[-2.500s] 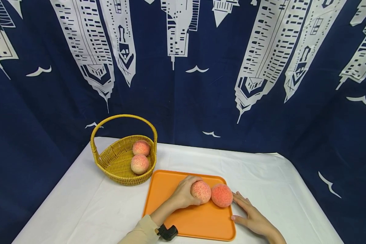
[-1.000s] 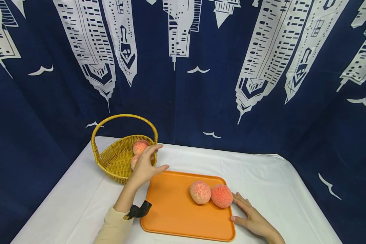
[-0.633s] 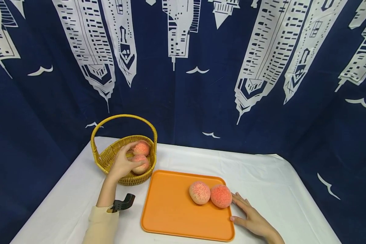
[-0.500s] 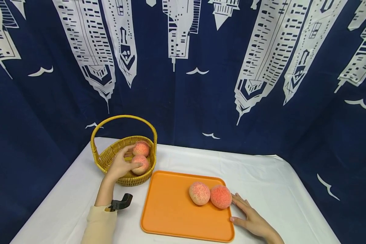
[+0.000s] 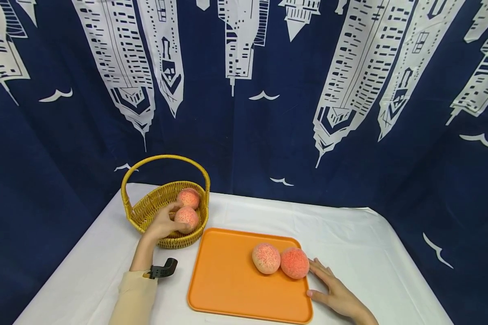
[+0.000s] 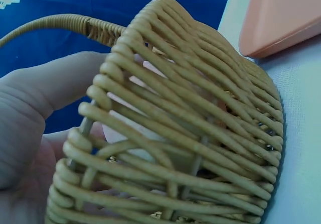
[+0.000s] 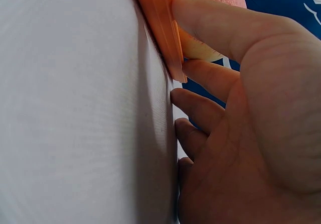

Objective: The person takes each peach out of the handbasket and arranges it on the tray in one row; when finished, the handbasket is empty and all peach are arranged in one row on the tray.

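Observation:
Two peaches lie in the wicker basket (image 5: 146,212) at the left of the head view. My left hand (image 5: 162,222) reaches over the basket's near rim and grips the front peach (image 5: 187,218), thumb on its near side and fingers behind. The other peach (image 5: 189,197) sits just beyond it. In the left wrist view the woven wall (image 6: 175,93) hides most of the held peach. On the orange tray (image 5: 232,289) a paler peach (image 5: 266,258) stands beside a redder one (image 5: 294,263). My right hand (image 5: 337,293) rests at the tray's right edge with relaxed fingers, fingertips beside the redder peach.
The basket's tall handle (image 5: 166,156) arches over its opening. A white cloth (image 5: 370,253) covers the table, and a navy curtain (image 5: 248,135) with white city drawings hangs behind it. A black strap (image 5: 164,268) sits on my left wrist.
My left hand has let go of the paler peach on the tray, moved left to the basket and closed round the front peach there. My right hand has stayed at the tray's edge.

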The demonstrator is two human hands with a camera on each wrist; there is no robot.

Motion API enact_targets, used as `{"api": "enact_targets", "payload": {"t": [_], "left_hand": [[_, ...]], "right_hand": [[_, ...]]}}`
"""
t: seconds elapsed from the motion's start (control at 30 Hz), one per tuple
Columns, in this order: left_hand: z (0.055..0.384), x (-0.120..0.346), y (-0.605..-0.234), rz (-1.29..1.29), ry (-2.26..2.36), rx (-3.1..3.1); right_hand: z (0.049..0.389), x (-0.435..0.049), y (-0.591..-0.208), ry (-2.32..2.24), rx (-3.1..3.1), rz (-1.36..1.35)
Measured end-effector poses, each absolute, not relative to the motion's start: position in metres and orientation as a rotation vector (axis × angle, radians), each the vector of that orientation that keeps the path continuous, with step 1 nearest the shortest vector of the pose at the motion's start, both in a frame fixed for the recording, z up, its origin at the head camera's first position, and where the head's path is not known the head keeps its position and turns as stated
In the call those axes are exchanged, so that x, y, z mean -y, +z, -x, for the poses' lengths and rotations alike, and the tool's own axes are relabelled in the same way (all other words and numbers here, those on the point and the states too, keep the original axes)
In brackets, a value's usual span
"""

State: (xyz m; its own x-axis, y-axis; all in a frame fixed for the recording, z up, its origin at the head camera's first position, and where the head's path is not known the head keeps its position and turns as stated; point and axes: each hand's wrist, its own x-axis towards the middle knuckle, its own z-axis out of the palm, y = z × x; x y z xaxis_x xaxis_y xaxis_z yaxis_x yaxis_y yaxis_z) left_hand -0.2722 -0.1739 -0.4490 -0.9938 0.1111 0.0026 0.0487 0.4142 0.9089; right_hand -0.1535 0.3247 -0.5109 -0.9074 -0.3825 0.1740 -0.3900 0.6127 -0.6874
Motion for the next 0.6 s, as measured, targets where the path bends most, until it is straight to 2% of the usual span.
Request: {"api": "enact_targets", "payload": {"t": [0.6], "left_hand": [[0.2771, 0.1637, -0.4548, -0.099, 1.491, -2.787]], "right_hand": [[0.1536, -0.325, -0.5098, 1.195, 2.814, -0.672]]}}
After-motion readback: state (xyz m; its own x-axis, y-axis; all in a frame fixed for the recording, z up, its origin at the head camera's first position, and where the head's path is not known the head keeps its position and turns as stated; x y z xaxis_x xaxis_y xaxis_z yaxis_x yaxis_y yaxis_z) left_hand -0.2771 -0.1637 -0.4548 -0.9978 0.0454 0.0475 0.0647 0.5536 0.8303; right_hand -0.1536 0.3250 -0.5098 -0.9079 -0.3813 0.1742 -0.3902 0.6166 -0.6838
